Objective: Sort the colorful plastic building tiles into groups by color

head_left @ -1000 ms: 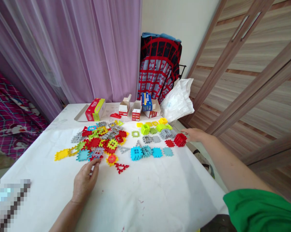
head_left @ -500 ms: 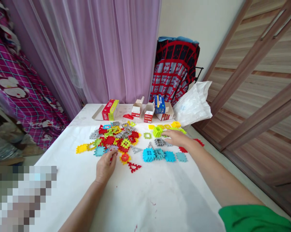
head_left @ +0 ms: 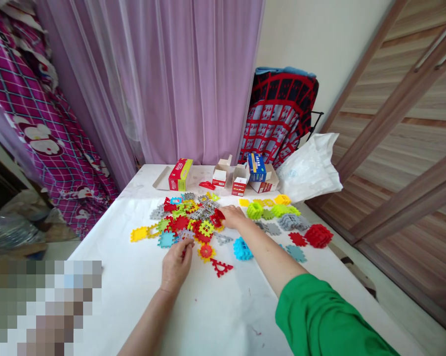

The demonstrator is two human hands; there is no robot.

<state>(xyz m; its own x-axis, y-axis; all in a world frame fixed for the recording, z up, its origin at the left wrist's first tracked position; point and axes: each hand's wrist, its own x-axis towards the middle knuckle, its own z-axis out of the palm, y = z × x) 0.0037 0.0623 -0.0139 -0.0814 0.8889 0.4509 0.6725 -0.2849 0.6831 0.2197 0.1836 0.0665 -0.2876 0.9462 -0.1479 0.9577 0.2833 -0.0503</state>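
Note:
A mixed pile of toothed plastic building tiles (head_left: pixel 182 222) in red, grey, yellow, green and blue lies on the white-covered table. My left hand (head_left: pixel 177 264) rests at the pile's near edge, fingers closed beside a pale purple tile (head_left: pixel 186 234); whatever is between them is hidden. At the pile's right side, my right hand (head_left: pixel 233 216) has its fingertips closed on a red toothed tile (head_left: pixel 218 218). A red triangular tile (head_left: pixel 221 267) lies in front. Right of the pile are blue tiles (head_left: pixel 242 248), a light green group (head_left: pixel 254 210) and stacked red tiles (head_left: pixel 318 236).
Along the back stand a red-and-green box (head_left: pixel 180 174), small open cartons (head_left: pixel 239 181) and a blue box (head_left: pixel 257 165). A white plastic bag (head_left: pixel 309 165) sits at the back right corner. Grey tiles (head_left: pixel 293 222) and yellow tiles (head_left: pixel 282 199) lie at the right.
My right hand has moved left from the green and grey tiles to the red tile in the pile. My left hand stays by the pile. The view has shifted left.

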